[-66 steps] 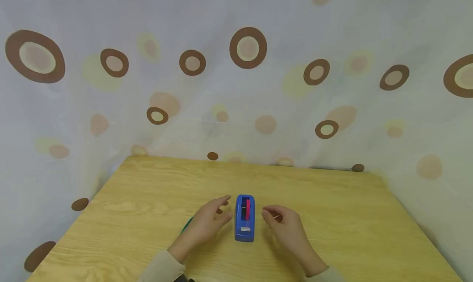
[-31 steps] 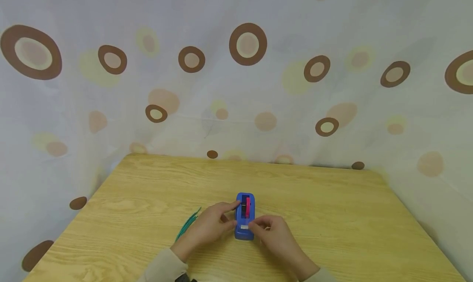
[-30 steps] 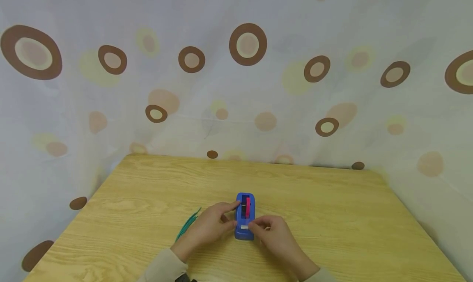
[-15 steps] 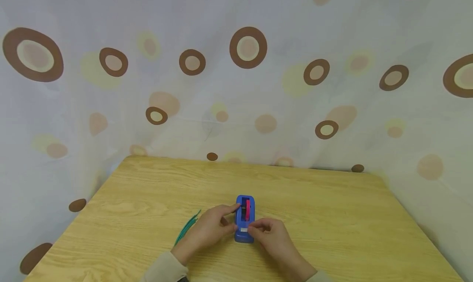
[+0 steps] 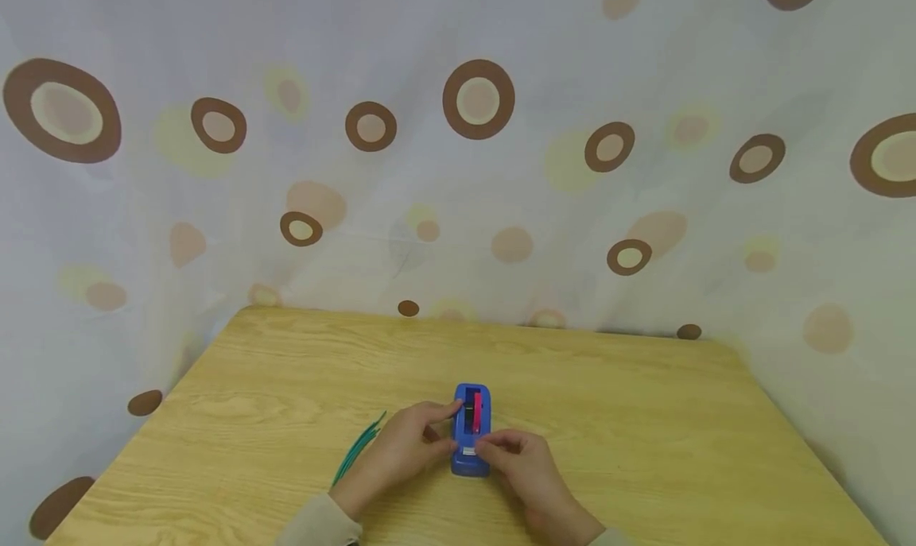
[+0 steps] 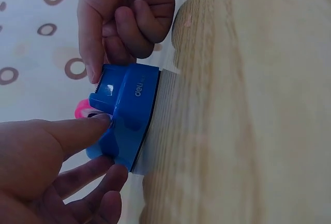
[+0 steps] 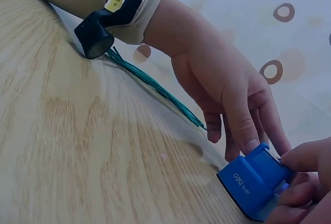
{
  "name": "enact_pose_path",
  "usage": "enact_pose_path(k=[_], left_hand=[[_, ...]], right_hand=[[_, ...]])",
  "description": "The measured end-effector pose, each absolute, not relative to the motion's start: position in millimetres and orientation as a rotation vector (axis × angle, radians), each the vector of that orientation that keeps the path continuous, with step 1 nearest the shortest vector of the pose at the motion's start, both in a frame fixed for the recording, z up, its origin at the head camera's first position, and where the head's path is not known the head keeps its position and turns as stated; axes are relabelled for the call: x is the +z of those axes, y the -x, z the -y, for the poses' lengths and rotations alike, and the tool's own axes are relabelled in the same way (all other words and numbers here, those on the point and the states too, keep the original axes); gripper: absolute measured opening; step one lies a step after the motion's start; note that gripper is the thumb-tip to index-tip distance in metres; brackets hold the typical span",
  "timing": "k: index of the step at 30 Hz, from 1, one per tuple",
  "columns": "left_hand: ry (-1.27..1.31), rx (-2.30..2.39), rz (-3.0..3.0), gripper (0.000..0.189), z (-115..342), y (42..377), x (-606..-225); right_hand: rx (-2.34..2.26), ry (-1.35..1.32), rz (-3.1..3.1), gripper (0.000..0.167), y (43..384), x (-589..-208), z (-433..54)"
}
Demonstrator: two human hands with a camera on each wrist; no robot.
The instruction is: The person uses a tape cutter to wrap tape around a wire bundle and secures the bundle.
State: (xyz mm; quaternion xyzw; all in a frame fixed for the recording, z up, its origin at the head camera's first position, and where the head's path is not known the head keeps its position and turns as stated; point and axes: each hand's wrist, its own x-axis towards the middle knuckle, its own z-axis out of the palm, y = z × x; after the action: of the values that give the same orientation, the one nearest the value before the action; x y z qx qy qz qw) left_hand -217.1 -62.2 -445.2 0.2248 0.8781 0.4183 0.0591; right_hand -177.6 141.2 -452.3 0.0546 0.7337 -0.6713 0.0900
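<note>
A blue tape dispenser (image 5: 470, 467) stands on the wooden table, a pink tape roll (image 5: 477, 412) in its slot. My left hand (image 5: 406, 444) holds the dispenser from the left, thumb and fingers set against its body, as the left wrist view shows. My right hand (image 5: 528, 465) is at the near end, thumb and forefinger pinched together at the serrated cutter (image 7: 273, 154), where the tape end lies. The tape itself is too clear and small to make out. In the right wrist view the dispenser (image 7: 246, 183) shows white lettering on its side.
A bundle of thin green strands (image 5: 354, 453) lies on the table (image 5: 644, 419) left of the left hand, partly hidden by the forearm. A black wrist camera (image 7: 97, 38) sits on the left sleeve. A cloth with brown rings (image 5: 478, 180) hangs behind the table.
Both hands have closed in from either side of the dispenser; the left now holds its body and the right pinches at the cutter. Over the last second they have barely moved.
</note>
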Motion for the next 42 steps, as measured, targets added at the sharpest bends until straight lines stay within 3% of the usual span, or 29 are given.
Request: enact_pose_path(k=[42], left_hand=[[-0.666, 1.301, -2.678, 0.053, 61.0, 212.5, -447.3]], right_hand=[[-1.941, -0.143, -2.281, 0.023, 178.1, -449.9, -137.2]])
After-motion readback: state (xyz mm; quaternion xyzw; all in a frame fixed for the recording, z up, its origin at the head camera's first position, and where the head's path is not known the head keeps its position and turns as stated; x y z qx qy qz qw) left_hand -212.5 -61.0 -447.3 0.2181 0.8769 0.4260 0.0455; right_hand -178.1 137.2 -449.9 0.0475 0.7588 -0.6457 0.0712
